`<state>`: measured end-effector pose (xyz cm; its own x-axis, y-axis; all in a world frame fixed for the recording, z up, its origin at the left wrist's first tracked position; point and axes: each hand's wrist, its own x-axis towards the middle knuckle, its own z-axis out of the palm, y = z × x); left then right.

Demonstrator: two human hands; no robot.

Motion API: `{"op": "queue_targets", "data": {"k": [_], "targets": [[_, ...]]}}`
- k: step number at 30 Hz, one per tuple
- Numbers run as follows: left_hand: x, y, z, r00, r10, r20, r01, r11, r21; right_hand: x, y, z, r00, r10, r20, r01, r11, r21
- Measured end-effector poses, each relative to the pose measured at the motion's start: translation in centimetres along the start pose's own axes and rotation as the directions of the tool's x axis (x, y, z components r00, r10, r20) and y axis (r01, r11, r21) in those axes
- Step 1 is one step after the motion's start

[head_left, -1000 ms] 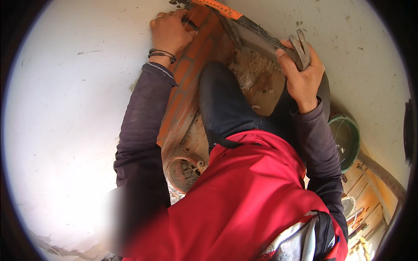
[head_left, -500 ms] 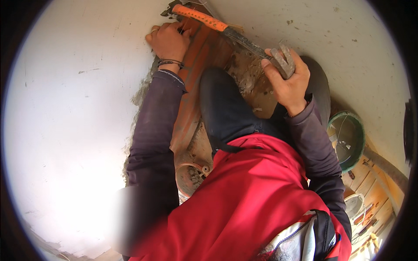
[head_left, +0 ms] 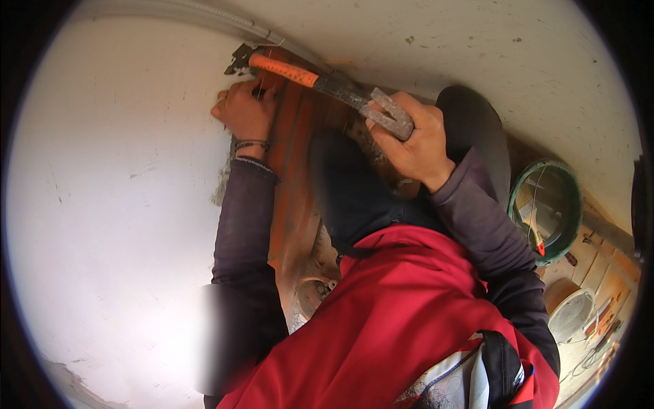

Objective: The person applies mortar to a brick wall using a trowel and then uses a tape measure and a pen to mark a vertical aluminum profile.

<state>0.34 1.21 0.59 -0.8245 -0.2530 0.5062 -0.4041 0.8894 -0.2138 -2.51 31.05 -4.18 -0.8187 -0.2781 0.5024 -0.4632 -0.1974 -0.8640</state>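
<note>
My right hand (head_left: 419, 140) is closed around the head end of a claw hammer (head_left: 338, 93), its grey claw showing above my thumb. The hammer's orange grip points away to the far left, its end close to a dark, ragged break in the wall. My left hand (head_left: 246, 109) rests at the edge of the white wall (head_left: 136, 177), fingers curled beside the exposed red brick (head_left: 289, 136). Something small and dark shows at those fingertips, too unclear to name.
A green bucket (head_left: 578, 198) with a brush (head_left: 535, 232) in it stands to my right. Beyond it sit a pale bucket (head_left: 548, 300) and tools on boards. Near my left knee lies a round container (head_left: 300, 296). A ridged conduit (head_left: 245, 27) runs along the far wall corner.
The view has shifted, bringing the conduit and the brush in the bucket into sight. My right hand and the hammer have come slightly nearer my left hand, which stays at the wall edge.
</note>
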Motion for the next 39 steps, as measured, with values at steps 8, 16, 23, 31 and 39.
{"op": "queue_targets", "data": {"k": [8, 16, 23, 31, 39], "targets": [[0.1, 0.1, 0.2, 0.999, 0.039, 0.021, -0.039, 0.999, 0.012, -1.3, 0.3, -1.0, 0.997, 0.072, -0.032, -0.066, 0.982, 0.178], [0.5, -0.5, 0.6, 0.996, -0.003, 0.094, -0.004, 0.997, 0.073, -1.1, 0.2, -1.8, 0.998, 0.069, -0.001, -0.068, 0.98, 0.186], [0.4, -0.3, 0.4, 0.999, 0.01, 0.053, -0.011, 1.0, 0.016, -0.6, -0.1, -2.1, 0.995, 0.098, -0.002, -0.095, 0.969, 0.228], [0.3, -1.3, 1.1, 0.999, 0.017, 0.048, -0.015, 0.999, -0.047, -0.6, -0.4, -2.6, 0.985, 0.166, 0.043, -0.171, 0.938, 0.3], [0.2, -1.8, 1.8, 1.0, 0.018, 0.002, -0.018, 1.0, -0.003, 0.0, -0.4, -2.9, 0.993, 0.112, -0.03, -0.099, 0.953, 0.285]]}}
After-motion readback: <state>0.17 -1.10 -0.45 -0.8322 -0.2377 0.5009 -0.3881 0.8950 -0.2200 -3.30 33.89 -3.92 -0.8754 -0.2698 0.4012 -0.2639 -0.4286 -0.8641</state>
